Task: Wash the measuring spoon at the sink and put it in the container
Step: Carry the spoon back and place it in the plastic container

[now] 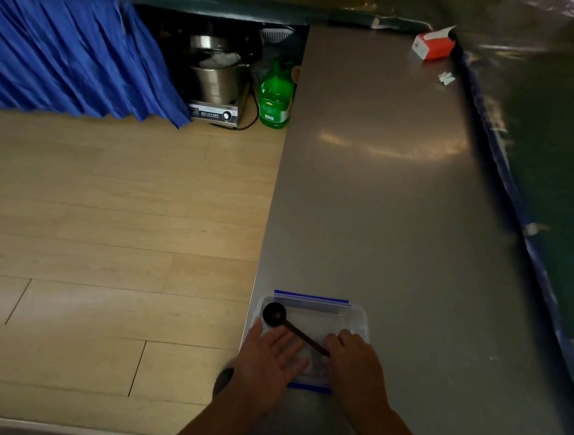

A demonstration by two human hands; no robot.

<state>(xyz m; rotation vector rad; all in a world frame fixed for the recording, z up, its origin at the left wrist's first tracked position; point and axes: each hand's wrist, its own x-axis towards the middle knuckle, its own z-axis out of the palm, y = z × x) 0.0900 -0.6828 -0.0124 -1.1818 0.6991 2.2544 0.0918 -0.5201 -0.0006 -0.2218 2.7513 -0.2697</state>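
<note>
I see my right hand [356, 363] pinching the handle end of the black measuring spoon [290, 325], its bowl over the clear container [356, 317] on the steel counter [384, 190]. My left hand [267, 360] lies open, fingers spread, holding nothing, at the container's left edge.

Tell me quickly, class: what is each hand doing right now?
Left hand: open, palm up at the container, holding nothing.
Right hand: closed on the handle of the measuring spoon.
</note>
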